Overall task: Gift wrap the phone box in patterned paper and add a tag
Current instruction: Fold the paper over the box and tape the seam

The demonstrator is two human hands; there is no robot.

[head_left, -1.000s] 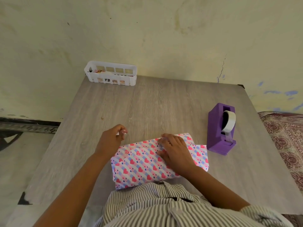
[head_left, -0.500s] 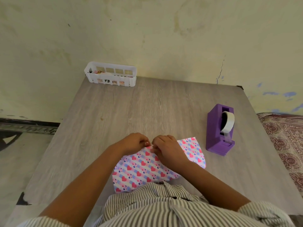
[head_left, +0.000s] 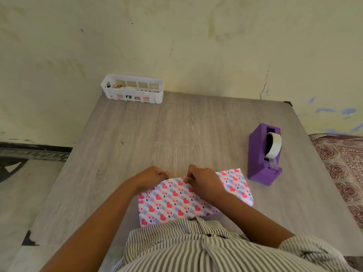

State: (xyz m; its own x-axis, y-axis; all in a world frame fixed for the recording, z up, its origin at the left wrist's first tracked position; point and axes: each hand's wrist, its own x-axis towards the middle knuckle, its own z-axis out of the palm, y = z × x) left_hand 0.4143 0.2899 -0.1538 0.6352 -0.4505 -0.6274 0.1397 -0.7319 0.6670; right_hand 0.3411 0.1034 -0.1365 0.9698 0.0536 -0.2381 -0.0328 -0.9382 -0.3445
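Low in the middle of the frame, on a grey wood-grain table (head_left: 176, 134), lies the parcel (head_left: 176, 201), covered in white paper with pink and red hearts and blue stripes. Its near edge runs under a striped shirt (head_left: 196, 248) at the bottom of the frame. Both hands are at its far edge. The left hand (head_left: 151, 175) is curled, fingertips at the paper's upper left corner; whether it pinches the paper or only rests there I cannot tell. The right hand (head_left: 204, 179) is curled too, its fingers pinching the top edge of the paper near the middle. The two hands are near each other but apart.

Right of the parcel, just beside its upper right corner, stands a purple tape dispenser (head_left: 263, 156) with a roll of clear tape (head_left: 274, 147) in it. At the table's far left corner, in the upper left of the frame, sits a white slotted basket (head_left: 133, 91) against the wall; small items show inside, too small to name.

Behind the table rises a pale yellow-green wall (head_left: 176, 46), stained and cracked, with blue paint marks at the right. A dark strip runs along the wall's foot at the left edge. At the right edge a maroon patterned cloth (head_left: 343, 163) shows beyond the table. The table's near left corner is chipped dark.
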